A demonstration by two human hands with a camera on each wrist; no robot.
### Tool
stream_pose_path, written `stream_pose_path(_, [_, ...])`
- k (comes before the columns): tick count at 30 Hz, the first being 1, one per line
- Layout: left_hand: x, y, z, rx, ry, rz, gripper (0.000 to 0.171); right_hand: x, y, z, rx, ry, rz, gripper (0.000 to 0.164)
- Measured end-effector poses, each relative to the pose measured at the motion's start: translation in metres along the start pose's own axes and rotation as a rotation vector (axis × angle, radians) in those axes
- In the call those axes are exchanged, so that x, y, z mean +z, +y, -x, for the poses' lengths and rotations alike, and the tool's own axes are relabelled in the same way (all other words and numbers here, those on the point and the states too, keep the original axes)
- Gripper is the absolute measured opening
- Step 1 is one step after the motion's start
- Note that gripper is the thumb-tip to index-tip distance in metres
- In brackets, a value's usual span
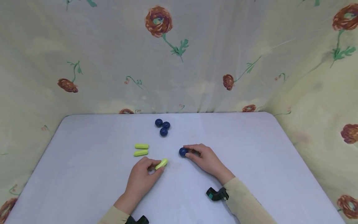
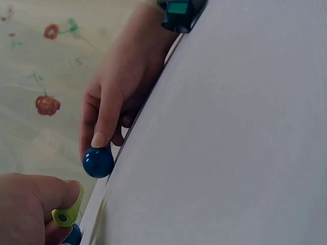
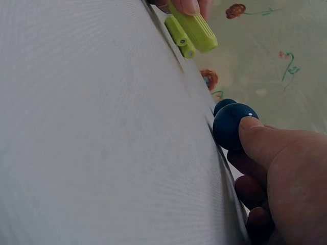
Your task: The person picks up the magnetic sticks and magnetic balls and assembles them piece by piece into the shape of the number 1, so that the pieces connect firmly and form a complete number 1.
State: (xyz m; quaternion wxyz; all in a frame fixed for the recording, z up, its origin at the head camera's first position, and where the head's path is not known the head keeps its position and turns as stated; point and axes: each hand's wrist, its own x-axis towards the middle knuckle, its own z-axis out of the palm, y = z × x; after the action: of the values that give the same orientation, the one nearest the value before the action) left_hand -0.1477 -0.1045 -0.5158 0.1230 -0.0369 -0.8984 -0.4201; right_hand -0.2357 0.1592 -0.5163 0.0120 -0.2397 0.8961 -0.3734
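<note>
My left hand (image 1: 142,177) pinches a short yellow-green ribbed stick (image 1: 161,163) between thumb and fingers, tilted up to the right. In the left wrist view, a small dark hole shows in the end of this stick (image 2: 63,217). To its right, my right hand (image 1: 206,159) pinches a glossy dark blue ball (image 1: 183,151) between thumb and fingers. The right wrist view shows the thumb against the near side of this ball (image 3: 232,126). Two matching sticks, an upper one (image 1: 141,146) and a lower one (image 1: 141,153), lie side by side just beyond my left hand.
Three more blue balls (image 1: 163,132) sit clustered toward the back of the white-covered table (image 1: 237,133). Floral cloth (image 1: 201,68) hangs behind the table and along its sides. Each wrist wears a black camera mount, the right one (image 1: 216,194) close over the table.
</note>
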Motion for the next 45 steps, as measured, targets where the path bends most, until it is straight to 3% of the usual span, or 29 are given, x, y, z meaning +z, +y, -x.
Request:
stream_pose_path(7, [0.018,0.020,0.000,0.028,-0.004,-0.017,0.021,0.001,-0.001,0.001,-0.012,0.018,-0.004,0.032])
stream_pose_path(15, [0.033,0.028,-0.003,0.006,0.000,-0.090,0.022,0.002,-0.002,0.000,-0.002,0.005,-0.020,0.032])
stream_pose_path(34, [0.047,0.036,-0.012,-0.051,-0.027,-0.153,0.027,0.004,-0.001,-0.001,-0.019,0.006,-0.021,0.031])
stream_pose_path(45, [0.046,0.036,-0.010,-0.022,-0.062,-0.204,0.033,0.004,-0.002,-0.001,-0.035,-0.002,-0.026,0.034])
